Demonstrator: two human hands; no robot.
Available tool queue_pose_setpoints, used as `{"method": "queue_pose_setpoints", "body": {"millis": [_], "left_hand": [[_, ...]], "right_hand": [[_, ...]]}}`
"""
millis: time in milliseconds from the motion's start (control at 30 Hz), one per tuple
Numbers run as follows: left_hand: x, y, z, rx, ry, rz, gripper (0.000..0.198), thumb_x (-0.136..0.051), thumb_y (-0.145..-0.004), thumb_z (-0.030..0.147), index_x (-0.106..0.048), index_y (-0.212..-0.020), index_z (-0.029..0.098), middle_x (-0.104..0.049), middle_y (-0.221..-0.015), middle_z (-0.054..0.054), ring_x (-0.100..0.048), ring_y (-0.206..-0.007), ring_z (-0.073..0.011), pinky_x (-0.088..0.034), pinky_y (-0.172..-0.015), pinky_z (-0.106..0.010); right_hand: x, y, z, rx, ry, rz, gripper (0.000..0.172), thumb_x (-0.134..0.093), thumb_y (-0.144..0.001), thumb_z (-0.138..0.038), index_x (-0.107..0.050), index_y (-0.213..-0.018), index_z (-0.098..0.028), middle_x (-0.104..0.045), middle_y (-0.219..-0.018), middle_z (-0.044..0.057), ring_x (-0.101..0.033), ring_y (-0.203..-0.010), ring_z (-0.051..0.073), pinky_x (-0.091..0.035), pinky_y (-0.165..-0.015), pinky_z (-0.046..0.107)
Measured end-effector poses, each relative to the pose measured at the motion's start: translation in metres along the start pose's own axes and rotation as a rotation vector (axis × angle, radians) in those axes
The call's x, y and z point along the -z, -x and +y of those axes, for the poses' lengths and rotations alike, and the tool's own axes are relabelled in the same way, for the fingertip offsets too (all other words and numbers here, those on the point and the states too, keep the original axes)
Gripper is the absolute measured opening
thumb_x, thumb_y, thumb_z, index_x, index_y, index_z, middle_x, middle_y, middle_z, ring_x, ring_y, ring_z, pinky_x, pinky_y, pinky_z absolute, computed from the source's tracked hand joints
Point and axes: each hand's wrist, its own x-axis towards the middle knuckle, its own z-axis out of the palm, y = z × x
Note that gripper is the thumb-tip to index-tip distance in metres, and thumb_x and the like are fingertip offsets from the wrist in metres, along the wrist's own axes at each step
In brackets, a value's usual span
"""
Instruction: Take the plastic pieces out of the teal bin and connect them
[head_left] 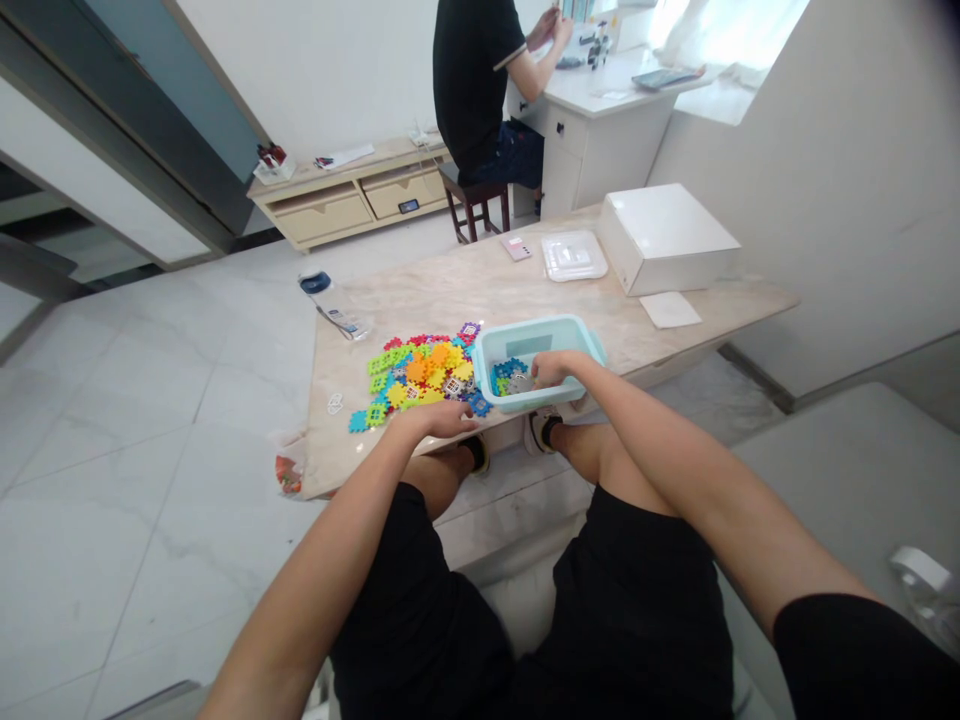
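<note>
A pile of bright plastic puzzle pieces in green, orange, yellow, blue and red lies on the marble table. A light blue plastic box stands to their right with a few pieces inside. My left hand rests at the near edge of the pile, fingers curled on the table; whether it holds a piece is hidden. My right hand reaches into the box, its fingers closed over the pieces inside.
A white cardboard box, a clear plastic lid, a sheet of paper and a small pink item lie on the far side of the table. A plastic bag hangs at its left end. Another person sits at a white desk behind.
</note>
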Motion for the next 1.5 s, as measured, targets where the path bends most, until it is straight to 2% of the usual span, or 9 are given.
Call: {"method": "queue_pose_setpoints", "body": {"millis": [233,367,533,633,733,900,1067,1300,1500], "left_hand": [[0.001,-0.002,0.000,-0.014,0.000,-0.005,0.049,-0.048,-0.104,0.048,-0.069,-0.135,0.016,-0.074,-0.137,-0.014,-0.072,-0.113,-0.0272,-0.055,-0.094,-0.032],[0.001,0.003,0.003,0.006,0.006,0.004,0.049,-0.049,-0.103,0.047,-0.071,-0.132,0.015,-0.075,-0.135,-0.016,-0.073,-0.109,-0.0277,-0.056,-0.092,-0.033],[0.001,0.010,0.007,0.034,0.030,0.024,0.048,-0.052,-0.102,0.050,-0.074,-0.131,0.020,-0.076,-0.135,-0.013,-0.073,-0.115,-0.0285,-0.056,-0.095,-0.034],[-0.001,0.011,0.007,0.043,0.048,0.032,0.050,-0.051,-0.101,0.052,-0.075,-0.131,0.019,-0.076,-0.135,-0.013,-0.073,-0.116,-0.0296,-0.056,-0.096,-0.035],[-0.004,0.013,0.006,0.043,0.059,0.036,0.052,-0.050,-0.101,0.054,-0.074,-0.131,0.019,-0.076,-0.135,-0.013,-0.074,-0.115,-0.0305,-0.057,-0.096,-0.037],[-0.007,0.016,0.001,0.046,0.049,0.059,0.052,-0.051,-0.100,0.054,-0.073,-0.134,0.020,-0.074,-0.139,-0.013,-0.072,-0.120,-0.0309,-0.057,-0.097,-0.037],[-0.006,0.017,0.001,0.047,0.049,0.073,0.053,-0.051,-0.100,0.056,-0.073,-0.132,0.020,-0.076,-0.136,-0.014,-0.074,-0.117,-0.0313,-0.058,-0.095,-0.037],[-0.005,0.020,0.002,0.043,0.053,0.067,0.052,-0.051,-0.100,0.055,-0.074,-0.130,0.018,-0.076,-0.135,-0.016,-0.074,-0.116,-0.0323,-0.058,-0.095,-0.039],[-0.003,0.020,0.004,0.044,0.042,0.058,0.053,-0.050,-0.101,0.055,-0.074,-0.131,0.019,-0.076,-0.135,-0.015,-0.074,-0.116,-0.0315,-0.058,-0.095,-0.038]], "right_hand": [[0.000,-0.003,0.003,0.073,-0.062,0.007,0.041,-0.082,-0.088,-0.036,-0.077,-0.121,-0.011,-0.077,-0.129,0.016,-0.074,-0.114,0.031,-0.065,-0.083,0.031],[-0.003,0.000,-0.001,0.107,-0.049,-0.013,0.050,-0.086,-0.083,-0.045,-0.076,-0.120,-0.013,-0.078,-0.124,0.013,-0.074,-0.112,0.029,-0.063,-0.087,0.029],[-0.009,0.004,-0.015,0.157,0.037,-0.007,0.060,-0.096,-0.066,-0.040,-0.076,-0.119,-0.017,-0.079,-0.117,0.012,-0.074,-0.110,0.034,-0.062,-0.091,0.036],[-0.012,0.004,-0.018,0.161,0.035,-0.042,0.064,-0.094,-0.068,-0.048,-0.075,-0.120,-0.015,-0.078,-0.116,0.014,-0.076,-0.103,0.033,-0.064,-0.083,0.036],[-0.013,0.003,-0.015,0.154,0.006,-0.080,0.069,-0.086,-0.076,-0.062,-0.073,-0.126,-0.016,-0.075,-0.129,0.016,-0.075,-0.107,0.031,-0.065,-0.077,0.033],[-0.013,0.001,-0.006,0.174,-0.049,-0.135,0.082,-0.081,-0.077,-0.075,-0.070,-0.133,-0.017,-0.071,-0.139,0.017,-0.071,-0.119,0.032,-0.063,-0.081,0.032],[-0.016,-0.001,-0.006,0.175,-0.041,-0.157,0.086,-0.089,-0.071,-0.069,-0.069,-0.135,-0.015,-0.074,-0.133,0.016,-0.073,-0.112,0.032,-0.064,-0.083,0.034],[-0.021,-0.008,-0.008,0.161,0.041,-0.088,0.081,-0.096,-0.066,-0.049,-0.068,-0.137,-0.018,-0.076,-0.129,0.011,-0.075,-0.109,0.029,-0.063,-0.084,0.031],[-0.018,-0.004,-0.012,0.168,0.079,-0.069,0.080,-0.092,-0.070,-0.050,-0.067,-0.139,-0.016,-0.077,-0.125,0.012,-0.078,-0.095,0.027,-0.064,-0.084,0.033]]}}
